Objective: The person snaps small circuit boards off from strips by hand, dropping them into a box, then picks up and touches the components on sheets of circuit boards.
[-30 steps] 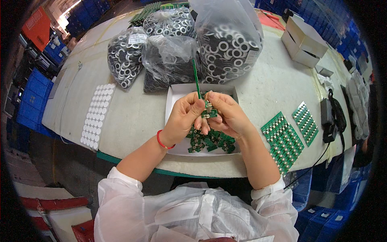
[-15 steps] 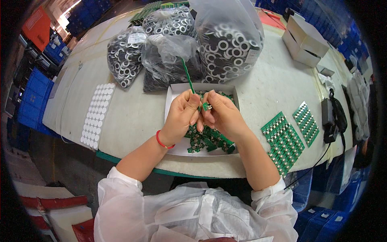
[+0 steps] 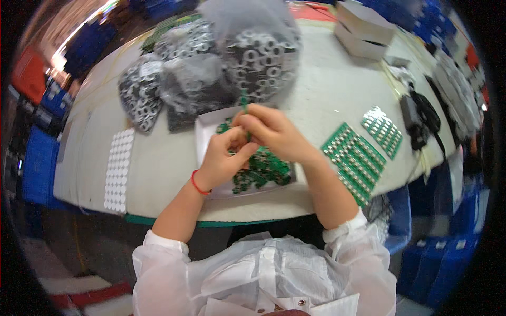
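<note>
Right hand [image 3: 272, 132] is pinching the green PCB strip [image 3: 244, 99] above the white tray [image 3: 204, 130], long axis pointing away from the body, while left hand [image 3: 222, 158] is sitting at its near end, grip too blurred to tell.

Bag [image 3: 247, 18]: clear, rings [image 3: 266, 63] inside, upper centre
Dotted sheet [image 3: 119, 171]: white, left
Box [image 3: 363, 31]: white, upper right
Cable [image 3: 426, 110]: black, right side
Crate [image 3: 39, 166]: blue, far left

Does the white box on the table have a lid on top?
No, the white box is open, showing small green circuit boards piled inside.
</note>
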A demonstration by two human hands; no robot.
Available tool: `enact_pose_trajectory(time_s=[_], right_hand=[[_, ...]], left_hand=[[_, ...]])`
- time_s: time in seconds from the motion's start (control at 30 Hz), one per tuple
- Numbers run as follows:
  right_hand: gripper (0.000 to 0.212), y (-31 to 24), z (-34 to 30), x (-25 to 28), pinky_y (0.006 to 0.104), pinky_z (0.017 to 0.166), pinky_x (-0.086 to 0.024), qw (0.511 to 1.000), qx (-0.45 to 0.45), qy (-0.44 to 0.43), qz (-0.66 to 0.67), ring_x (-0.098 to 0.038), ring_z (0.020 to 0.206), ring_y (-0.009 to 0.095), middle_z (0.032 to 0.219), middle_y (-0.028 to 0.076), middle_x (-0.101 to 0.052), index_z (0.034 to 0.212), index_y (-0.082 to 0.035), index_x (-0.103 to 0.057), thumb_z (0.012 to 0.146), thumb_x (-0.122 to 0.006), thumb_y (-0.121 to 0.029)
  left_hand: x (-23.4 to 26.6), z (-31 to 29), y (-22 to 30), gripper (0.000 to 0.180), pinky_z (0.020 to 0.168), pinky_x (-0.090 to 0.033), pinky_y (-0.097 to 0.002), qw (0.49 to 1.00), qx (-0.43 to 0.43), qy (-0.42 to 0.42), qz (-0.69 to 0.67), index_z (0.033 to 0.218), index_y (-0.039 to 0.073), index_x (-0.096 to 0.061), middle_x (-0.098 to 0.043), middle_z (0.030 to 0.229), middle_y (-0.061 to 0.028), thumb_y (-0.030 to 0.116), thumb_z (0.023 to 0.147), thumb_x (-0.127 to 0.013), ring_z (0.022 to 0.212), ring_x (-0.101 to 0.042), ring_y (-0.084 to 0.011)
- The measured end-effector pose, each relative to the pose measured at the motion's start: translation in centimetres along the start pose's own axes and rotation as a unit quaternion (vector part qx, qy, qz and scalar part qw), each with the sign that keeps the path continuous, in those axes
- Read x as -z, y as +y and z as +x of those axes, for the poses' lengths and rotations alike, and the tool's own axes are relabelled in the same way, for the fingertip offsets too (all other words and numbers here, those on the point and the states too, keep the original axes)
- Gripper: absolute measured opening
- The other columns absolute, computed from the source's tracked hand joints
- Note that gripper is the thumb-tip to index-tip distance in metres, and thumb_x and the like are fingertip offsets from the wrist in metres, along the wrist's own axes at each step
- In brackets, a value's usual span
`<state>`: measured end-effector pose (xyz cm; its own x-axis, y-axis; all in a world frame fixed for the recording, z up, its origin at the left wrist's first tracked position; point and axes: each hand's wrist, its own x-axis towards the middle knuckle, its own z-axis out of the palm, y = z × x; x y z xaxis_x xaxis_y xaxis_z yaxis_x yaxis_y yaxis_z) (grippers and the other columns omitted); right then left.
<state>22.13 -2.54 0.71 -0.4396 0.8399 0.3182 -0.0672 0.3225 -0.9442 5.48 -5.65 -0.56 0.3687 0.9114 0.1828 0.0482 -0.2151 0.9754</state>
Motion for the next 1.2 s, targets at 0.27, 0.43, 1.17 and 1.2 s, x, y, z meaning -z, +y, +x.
enact_pose_trajectory(time_s=[0.27,0.43,1.17,1.2], right_hand=[[0.033,-1.9,-11.6,0.9,0.0214,0.052,-0.039,0.941,0.114,0.317,-0.017,-0.046,0.058,0.008,0.073,0.004,-0.053,0.082,-0.003,-0.052,0.102,-0.035,-0.023],[0.032,-0.4,-23.1,4.0,0.0178,0.045,-0.030,0.744,0.067,0.657,-0.102,-0.040,0.049,0.004,0.062,-0.002,-0.050,0.086,-0.008,-0.051,0.101,-0.038,-0.033],[0.055,-0.6,-27.9,6.0,0.0465,0.101,-0.034,0.778,-0.084,0.242,-0.574,-0.045,0.123,0.031,0.132,0.009,-0.050,0.126,-0.015,-0.054,0.074,-0.065,-0.005],[0.053,0.3,-28.2,6.1,0.0482,0.101,-0.033,0.767,-0.084,0.244,-0.588,-0.044,0.124,0.030,0.133,0.008,-0.050,0.126,-0.016,-0.055,0.074,-0.064,-0.004]], left_hand=[[0.3,0.0,-1.9,0.027,0.052,-0.045,-0.0216,0.993,-0.065,-0.038,0.088,0.082,-0.001,-0.059,-0.059,0.065,-0.0026,0.022,0.095,-0.055,0.058,-0.059,-0.0092],[-0.3,-0.3,-1.3,0.028,0.053,-0.043,-0.0213,0.988,-0.063,-0.057,0.130,0.082,-0.001,-0.059,-0.059,0.065,-0.0032,0.023,0.097,-0.053,0.058,-0.059,-0.0092],[-14.9,-7.5,1.0,0.018,0.066,-0.052,-0.0249,0.943,0.083,-0.317,0.051,0.099,-0.004,-0.063,-0.068,0.083,-0.0109,0.012,0.092,-0.056,0.073,-0.067,-0.0141],[-15.8,-7.6,0.9,0.020,0.069,-0.052,-0.0253,0.939,0.133,-0.316,0.014,0.105,-0.004,-0.061,-0.068,0.089,-0.0104,0.012,0.094,-0.053,0.076,-0.066,-0.0138]])
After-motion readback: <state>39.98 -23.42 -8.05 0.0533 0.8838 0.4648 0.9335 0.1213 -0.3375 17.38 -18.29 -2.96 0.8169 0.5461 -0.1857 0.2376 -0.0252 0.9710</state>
